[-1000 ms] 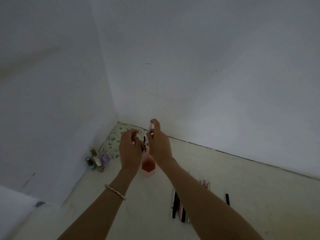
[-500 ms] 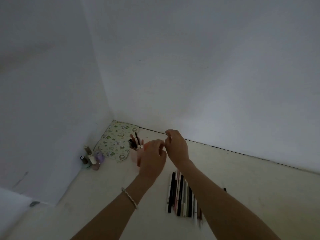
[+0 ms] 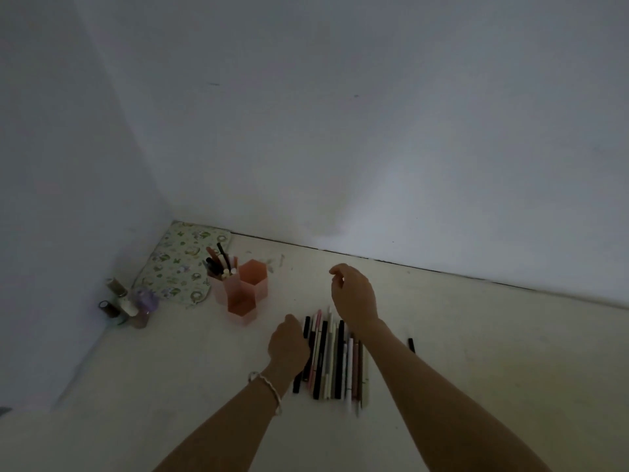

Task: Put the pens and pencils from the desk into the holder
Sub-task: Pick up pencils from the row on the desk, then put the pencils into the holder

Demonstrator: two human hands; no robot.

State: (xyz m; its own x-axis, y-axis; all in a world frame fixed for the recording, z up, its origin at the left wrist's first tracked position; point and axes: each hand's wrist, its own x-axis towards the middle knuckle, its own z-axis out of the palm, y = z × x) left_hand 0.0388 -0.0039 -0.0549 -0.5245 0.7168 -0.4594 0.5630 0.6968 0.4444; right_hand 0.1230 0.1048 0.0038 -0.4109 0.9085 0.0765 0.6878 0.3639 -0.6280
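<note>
A pink holder (image 3: 243, 287) made of hexagonal tubes stands on the pale desk (image 3: 170, 369); several pens stick out of its rear left tube. A row of pens and pencils (image 3: 332, 361), black, pink and white, lies side by side to the right of it. My left hand (image 3: 287, 345) is low at the left end of that row, fingers curled down onto the pens there; what it grips is hidden. My right hand (image 3: 354, 294) hovers above the far end of the row, fingers loosely curled and empty.
A flowered pouch (image 3: 182, 264) lies in the corner behind the holder. Several small bottles (image 3: 127, 304) stand against the left wall. A short black pen (image 3: 412, 345) lies alone right of my right forearm. White walls close the desk at back and left.
Both hands left the holder and moved right and toward me. The left hand dropped onto the left end of the pen row; the right hand now hangs over its far end.
</note>
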